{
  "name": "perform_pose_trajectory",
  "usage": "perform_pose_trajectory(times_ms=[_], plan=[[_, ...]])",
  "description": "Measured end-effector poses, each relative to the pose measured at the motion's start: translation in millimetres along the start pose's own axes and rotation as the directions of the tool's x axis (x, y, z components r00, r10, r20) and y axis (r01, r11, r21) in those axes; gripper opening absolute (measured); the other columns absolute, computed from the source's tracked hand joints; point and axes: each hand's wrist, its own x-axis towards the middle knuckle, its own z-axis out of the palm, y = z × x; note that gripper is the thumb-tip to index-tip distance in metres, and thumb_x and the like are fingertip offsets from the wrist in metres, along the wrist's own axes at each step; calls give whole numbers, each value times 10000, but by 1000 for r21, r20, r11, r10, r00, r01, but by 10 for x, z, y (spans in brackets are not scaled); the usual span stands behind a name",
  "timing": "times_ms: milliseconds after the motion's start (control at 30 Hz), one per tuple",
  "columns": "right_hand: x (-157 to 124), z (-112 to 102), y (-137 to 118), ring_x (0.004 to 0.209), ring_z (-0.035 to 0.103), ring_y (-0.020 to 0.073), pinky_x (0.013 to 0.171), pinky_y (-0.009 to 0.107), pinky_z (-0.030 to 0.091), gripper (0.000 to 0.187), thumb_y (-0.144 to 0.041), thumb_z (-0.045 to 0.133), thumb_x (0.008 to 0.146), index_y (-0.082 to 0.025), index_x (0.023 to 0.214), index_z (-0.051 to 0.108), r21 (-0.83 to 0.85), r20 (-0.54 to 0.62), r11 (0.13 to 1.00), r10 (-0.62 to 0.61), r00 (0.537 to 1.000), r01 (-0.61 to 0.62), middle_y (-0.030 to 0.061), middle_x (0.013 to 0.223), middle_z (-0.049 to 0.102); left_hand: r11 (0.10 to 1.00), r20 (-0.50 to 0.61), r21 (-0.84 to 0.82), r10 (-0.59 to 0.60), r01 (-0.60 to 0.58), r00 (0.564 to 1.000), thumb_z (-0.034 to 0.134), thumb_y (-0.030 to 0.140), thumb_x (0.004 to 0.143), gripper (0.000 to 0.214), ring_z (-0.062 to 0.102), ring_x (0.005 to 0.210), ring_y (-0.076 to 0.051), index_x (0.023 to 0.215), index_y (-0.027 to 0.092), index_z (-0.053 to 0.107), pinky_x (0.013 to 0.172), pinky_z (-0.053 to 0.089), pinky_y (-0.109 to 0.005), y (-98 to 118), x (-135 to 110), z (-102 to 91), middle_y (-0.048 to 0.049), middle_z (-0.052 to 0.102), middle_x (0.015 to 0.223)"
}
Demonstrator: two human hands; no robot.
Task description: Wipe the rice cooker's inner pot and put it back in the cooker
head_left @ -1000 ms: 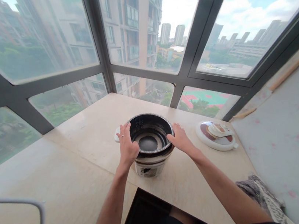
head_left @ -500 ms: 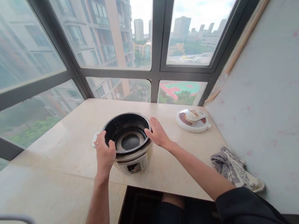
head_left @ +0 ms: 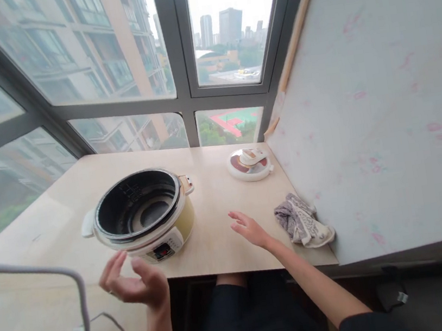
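An electric pressure cooker [head_left: 184,214] stands lidless on the pale tabletop, its black inner pot [head_left: 117,204] seated inside and showing a worn bottom. In front of the cooker, my left hand [head_left: 136,281] is raised with curled but parted fingers and nothing in it. To the cooker's right, my right hand [head_left: 250,229] hovers over the tabletop with its fingers stretched out, also holding nothing. It is nearest to a crumpled grey and white cloth [head_left: 301,223]. Farther back, the white and brown cooker lid [head_left: 249,164] lies on the tabletop by the wall.
A thick grey curved tube [head_left: 50,271] and a thin cable [head_left: 118,328] are at the lower left. Windows with a grey frame [head_left: 179,61] border the back and left of the tabletop [head_left: 214,210]. A patterned wall [head_left: 385,137] rises on the right.
Both hands have come off the pot's rim and drawn back toward me, the right one now over the tabletop. My view has turned right, so the cooker appears farther left and larger.
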Motion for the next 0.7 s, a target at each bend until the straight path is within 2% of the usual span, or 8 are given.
perform_pose_trajectory(times_ms=[33,67,167,233,367,400,467,700], plan=[[-113,-128,102,1332,558,293,1134,536,411,618,-539,671,837,-211,1357,613,10,-36,999,33,999,-33,145,1392,622,992,-2,-45,116,-116,993,566,211,852,186,589,1105,-289,1027,158,599,1024,445,-525,73,-162,28,-126,610,1072],[-215,-251,193,1296,589,294,1120,531,428,579,-528,672,829,-204,1308,645,12,-80,998,60,995,-59,145,1346,655,975,68,-117,198,-189,978,573,178,855,135,629,994,-255,978,167,625,952,495,-481,141,-331,68,-100,640,991],[-454,-553,411,1188,659,288,1080,501,468,462,-483,650,828,-190,1181,699,-16,-228,994,104,968,-110,135,1234,718,938,407,-298,294,-179,865,539,102,879,161,662,850,-192,895,188,674,806,543,-359,292,-859,250,-63,685,896],[-564,-669,519,1111,689,283,1037,479,498,391,-460,616,838,-183,1097,715,-44,-338,992,100,936,-122,126,1146,748,946,591,-320,245,-55,769,506,100,900,203,682,861,-183,903,191,688,791,551,-331,328,-1207,398,-63,706,907],[-659,-698,654,1007,700,272,955,435,529,307,-415,543,872,-179,965,716,-115,-461,989,28,887,-90,115,1016,758,952,801,-257,116,163,587,465,118,890,227,690,845,-181,889,187,682,733,555,-302,271,-1758,642,-64,714,896],[-660,-681,671,997,697,269,946,428,529,295,-400,534,877,-181,957,714,-136,-468,987,11,884,-84,113,1007,755,959,839,-219,91,181,536,468,125,886,224,689,841,-184,893,188,682,735,553,-308,246,-1846,678,-65,717,902],[-650,-647,693,987,692,267,939,421,525,280,-375,522,882,-185,958,713,-175,-475,981,-11,880,-82,109,1006,752,974,879,-155,59,168,472,478,129,873,213,684,838,-194,884,191,682,760,546,-331,203,-1958,717,-64,720,903],[-664,-651,725,999,694,277,942,415,525,327,-424,519,883,-185,987,715,-206,-457,972,4,889,-111,116,1029,752,988,895,-92,27,124,446,481,70,839,223,656,870,-204,843,190,669,809,511,-345,208,-2004,681,-60,706,895]])
